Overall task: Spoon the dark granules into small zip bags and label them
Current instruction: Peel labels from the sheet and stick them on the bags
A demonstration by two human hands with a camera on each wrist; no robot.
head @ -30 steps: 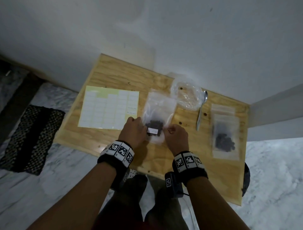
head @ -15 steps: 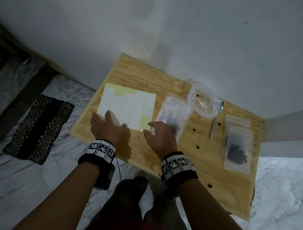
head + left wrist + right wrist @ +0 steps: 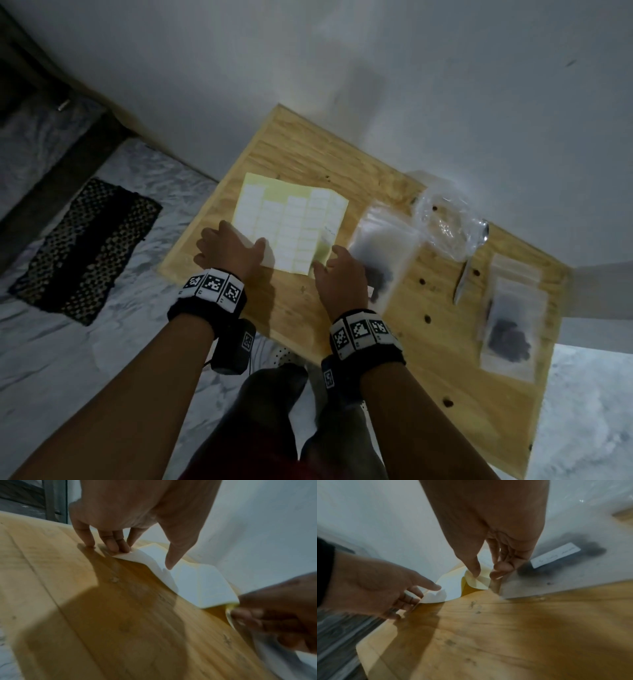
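Note:
A yellow-backed label sheet (image 3: 291, 226) with rows of white stickers lies on the wooden table (image 3: 442, 363), its near edge lifted. My left hand (image 3: 233, 253) holds the near left corner, thumb (image 3: 435, 586) on top and fingers (image 3: 118, 546) underneath. My right hand (image 3: 337, 274) pinches the near right corner (image 3: 476, 580) between thumb and fingers. Right beside it lies a clear zip bag (image 3: 380, 253) with dark granules and a white handwritten label (image 3: 556, 555). A second filled zip bag (image 3: 510, 325) lies on a stack of bags at the far right.
A metal spoon (image 3: 469, 270) lies between the two bags, below a crumpled clear plastic bag (image 3: 442, 226). Loose granules dot the table. The white wall runs close behind the table. A dark patterned mat (image 3: 85, 250) lies on the marble floor at the left.
Both hands left the labelled bag and moved left to the label sheet. They now hold its near corners, and that edge has lifted off the table.

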